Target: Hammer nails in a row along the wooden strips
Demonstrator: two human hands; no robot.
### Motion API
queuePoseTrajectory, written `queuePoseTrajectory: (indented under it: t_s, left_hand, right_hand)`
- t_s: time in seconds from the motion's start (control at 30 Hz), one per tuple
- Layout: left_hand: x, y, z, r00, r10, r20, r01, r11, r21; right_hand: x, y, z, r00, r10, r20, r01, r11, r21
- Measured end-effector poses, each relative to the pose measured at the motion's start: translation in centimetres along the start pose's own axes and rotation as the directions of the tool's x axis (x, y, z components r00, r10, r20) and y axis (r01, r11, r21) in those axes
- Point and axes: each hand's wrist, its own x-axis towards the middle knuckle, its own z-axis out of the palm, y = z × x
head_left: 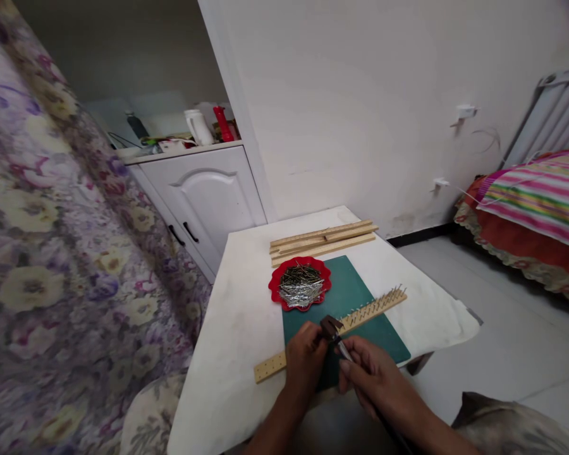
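A wooden strip lies slantwise across a green cutting mat. Rows of nails stand up from its right part, while small dark dots mark its left end. My right hand is closed around the handle of a claw hammer, whose head is just above the strip. My left hand rests over the strip beside the hammer head, fingers pinched together; what they hold, if anything, is hidden. Behind the hands, a red scalloped dish full of loose nails sits partly on the mat.
Several more wooden strips lie at the back of the white table. A floral curtain hangs on the left. Behind stands a white cabinet; a bed is to the right.
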Motion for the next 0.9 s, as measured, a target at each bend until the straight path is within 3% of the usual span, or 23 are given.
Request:
queuePoseTrajectory:
  t_s: [0.2, 0.37, 0.5, 0.63, 0.73, 0.9]
  left_hand:
    - [0.1, 0.2, -0.1, 1.000, 0.027, 0.002, -0.027, 0.999, -0.019]
    - [-0.2, -0.3, -1.4, 0.997, 0.076, 0.032, -0.078, 0.995, 0.056]
    - [-0.7, -1.4, -2.6, 0.991, 0.135, 0.017, -0.134, 0.947, 0.291]
    - [-1.0, -2.1, -2.9, 0.990, 0.113, 0.088, -0.136, 0.931, 0.338]
    - [-0.9, -2.3, -2.8, 0.988, 0.088, 0.124, -0.125, 0.936, 0.330]
    - [-0.7, -2.2, -3.1, 0.987, 0.089, 0.132, -0.126, 0.944, 0.305]
  right_hand:
    - [-0.1, -0.1, -0.1, 1.000, -0.002, -0.020, 0.002, 1.000, 0.031]
    - [-0.1, -0.7, -1.0, 0.989, -0.052, -0.137, 0.059, 0.997, 0.048]
    - [-0.2, -2.1, -2.5, 0.948, -0.126, -0.291, 0.147, 0.988, 0.052]
    - [-0.3, -3.4, -4.1, 0.885, -0.179, -0.430, 0.221, 0.974, 0.049]
    - [-0.3, -3.6, -4.8, 0.872, -0.190, -0.451, 0.237, 0.970, 0.050]
    - [-0.3, -3.2, -4.7, 0.893, -0.169, -0.417, 0.211, 0.976, 0.056]
